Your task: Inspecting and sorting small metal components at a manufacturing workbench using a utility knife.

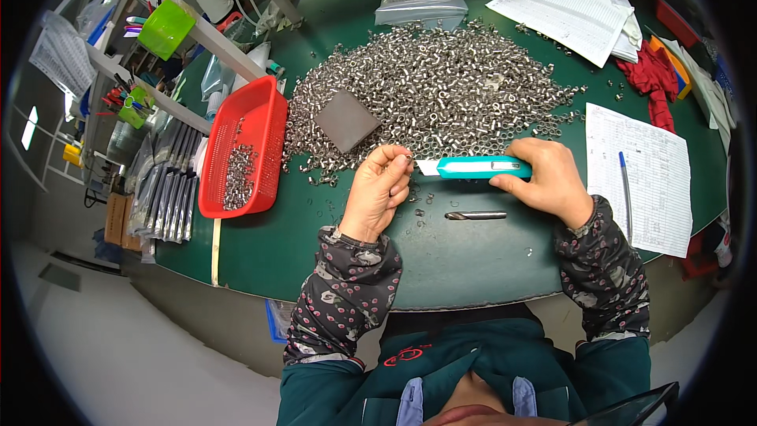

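Observation:
My left hand (382, 189) pinches a small silver metal ring (408, 159) between thumb and fingertips, just at the near edge of a big heap of the same silver rings (441, 87). A teal utility knife (481, 167) lies sideways in my right hand (548, 177), with its white blade end pointing at the ring in my left hand. A steel drill bit (475, 215) lies on the green table (457, 268) just below the knife. A few loose rings lie between my hands.
A red plastic basket (264, 122) holding several rings stands left of the heap. A dark grey square pad (345, 120) rests on the heap. A printed sheet with a blue pen (624, 185) lies at the right, more papers (568, 12) and a red cloth (654, 79) behind.

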`<state>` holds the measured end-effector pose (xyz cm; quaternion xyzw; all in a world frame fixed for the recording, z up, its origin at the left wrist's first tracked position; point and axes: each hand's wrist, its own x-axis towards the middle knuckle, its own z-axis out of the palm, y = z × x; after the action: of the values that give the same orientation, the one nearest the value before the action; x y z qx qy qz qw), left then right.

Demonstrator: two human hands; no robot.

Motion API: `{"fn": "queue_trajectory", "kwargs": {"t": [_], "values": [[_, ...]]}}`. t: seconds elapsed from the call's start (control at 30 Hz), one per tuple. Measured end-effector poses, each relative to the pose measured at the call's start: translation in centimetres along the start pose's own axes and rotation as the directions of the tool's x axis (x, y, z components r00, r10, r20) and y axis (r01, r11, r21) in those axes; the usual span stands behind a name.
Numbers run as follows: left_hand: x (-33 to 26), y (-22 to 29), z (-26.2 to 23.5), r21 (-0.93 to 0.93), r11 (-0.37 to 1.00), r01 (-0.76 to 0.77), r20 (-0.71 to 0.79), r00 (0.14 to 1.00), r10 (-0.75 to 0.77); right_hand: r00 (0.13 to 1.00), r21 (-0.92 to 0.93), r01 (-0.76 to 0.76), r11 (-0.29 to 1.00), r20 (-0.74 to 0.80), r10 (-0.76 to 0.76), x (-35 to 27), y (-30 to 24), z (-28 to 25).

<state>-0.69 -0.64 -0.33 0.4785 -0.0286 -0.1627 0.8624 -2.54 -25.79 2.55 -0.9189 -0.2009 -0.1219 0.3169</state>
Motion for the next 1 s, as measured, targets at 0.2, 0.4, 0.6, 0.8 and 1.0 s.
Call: {"fn": "queue_trajectory", "kwargs": {"t": [0.2, 0.4, 0.6, 0.8, 1.0], "values": [[-0.01, -0.07, 0.18, 0.038, 0.999, 0.003, 0.028, 1.000, -0.004, 1.000, 0.018, -0.018, 1.000, 0.021, 0.018, 0.03, -0.01, 0.00], [-0.18, 0.06, 0.81, 0.073, 0.997, -0.016, 0.038, 0.999, 0.013, 0.996, 0.031, -0.049, 0.998, 0.072, 0.046, 0.06, -0.23, -0.23], [-0.15, -0.01, 0.53, 0.090, 0.995, -0.030, 0.012, 1.000, 0.029, 0.990, 0.019, -0.074, 0.997, 0.122, 0.071, 0.06, -0.36, -0.16], [-0.16, 0.02, 0.63, 0.078, 0.997, -0.025, 0.004, 1.000, 0.025, 0.987, 0.031, -0.087, 0.996, 0.137, 0.082, 0.04, -0.32, 0.06], [-0.16, -0.13, 0.65, 0.132, 0.989, -0.072, -0.020, 0.997, 0.075, 0.984, 0.040, -0.105, 0.994, 0.152, 0.097, -0.02, -0.15, 0.22]]}}
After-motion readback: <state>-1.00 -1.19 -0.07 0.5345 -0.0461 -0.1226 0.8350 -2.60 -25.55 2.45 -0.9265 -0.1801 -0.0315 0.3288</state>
